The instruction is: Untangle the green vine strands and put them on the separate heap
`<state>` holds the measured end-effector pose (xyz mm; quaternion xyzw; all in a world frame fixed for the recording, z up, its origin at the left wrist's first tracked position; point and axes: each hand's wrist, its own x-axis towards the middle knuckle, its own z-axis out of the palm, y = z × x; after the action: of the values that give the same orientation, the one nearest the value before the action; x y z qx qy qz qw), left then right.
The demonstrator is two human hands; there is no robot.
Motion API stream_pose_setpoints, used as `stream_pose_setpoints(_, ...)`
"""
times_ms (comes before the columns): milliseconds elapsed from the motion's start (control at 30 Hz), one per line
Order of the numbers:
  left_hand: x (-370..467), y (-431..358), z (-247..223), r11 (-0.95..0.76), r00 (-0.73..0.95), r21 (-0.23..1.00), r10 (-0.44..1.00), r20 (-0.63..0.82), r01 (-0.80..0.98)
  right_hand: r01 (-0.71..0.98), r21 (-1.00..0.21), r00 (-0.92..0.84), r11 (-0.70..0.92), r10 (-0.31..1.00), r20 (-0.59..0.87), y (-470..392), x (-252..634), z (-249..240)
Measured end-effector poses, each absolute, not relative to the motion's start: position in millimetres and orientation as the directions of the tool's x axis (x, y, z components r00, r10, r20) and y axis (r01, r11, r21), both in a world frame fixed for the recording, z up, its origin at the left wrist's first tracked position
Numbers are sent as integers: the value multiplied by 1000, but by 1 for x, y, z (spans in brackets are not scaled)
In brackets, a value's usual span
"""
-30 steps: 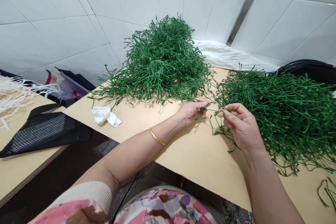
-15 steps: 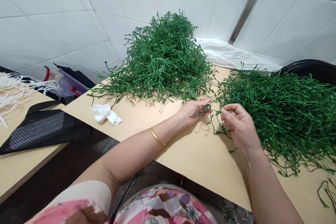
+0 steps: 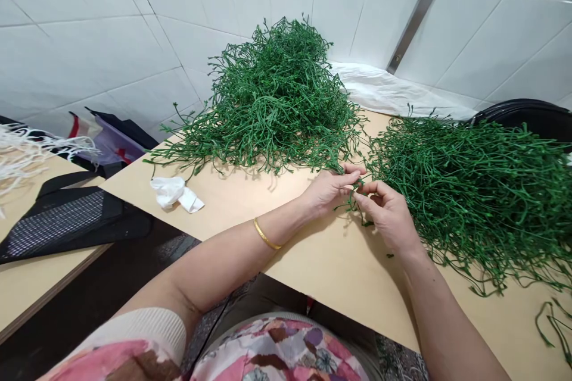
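Observation:
Thin green plastic stems [image 3: 351, 201] with small tips are pinched between the fingers of both hands above the tan tabletop. My left hand [image 3: 329, 190], a gold bangle on its wrist, grips them from the left. My right hand [image 3: 388, 214] pinches them from the right, its fingertips close to the left ones. Behind my left hand rises a tall heap of green stems [image 3: 281, 95]. A second, wider pile of green stems [image 3: 487, 184] spreads out to the right of my right hand. The fingers partly hide the held stems.
A crumpled white tissue [image 3: 176, 193] lies left on the tan table [image 3: 232, 202]. Farther left are a black mesh item [image 3: 58, 223] and white strands [image 3: 36, 152]. White plastic [image 3: 402, 92] runs along the tiled wall, near a black round object [image 3: 527, 112].
My right hand has moved left, so the fingertips of both hands are now close together. The stems between them have bunched up below the fingers.

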<state>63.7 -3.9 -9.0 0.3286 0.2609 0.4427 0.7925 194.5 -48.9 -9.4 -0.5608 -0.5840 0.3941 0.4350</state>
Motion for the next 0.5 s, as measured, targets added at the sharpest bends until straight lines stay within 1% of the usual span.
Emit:
stream_pose_setpoints(167, 63, -5, -9, 353, 479, 813, 871, -105, -463, 198, -978, 13, 60, 998, 63, -47, 195, -9)
stream_pose_setpoints(300, 63, -3, -9, 338, 461, 828, 880, -110, -447, 84, -996, 91, 43, 995, 51, -45, 198, -9)
stream_pose_setpoints(400, 64, -2, -10, 317, 415, 826, 903, -113, -466, -28, -1000, 117, 6, 993, 2, -44, 198, -7)
stream_pose_setpoints(500, 65, -2, -11, 321, 407, 820, 906, -119, -474, -91, -995, 82, -39, 996, -47, -44, 196, -5)
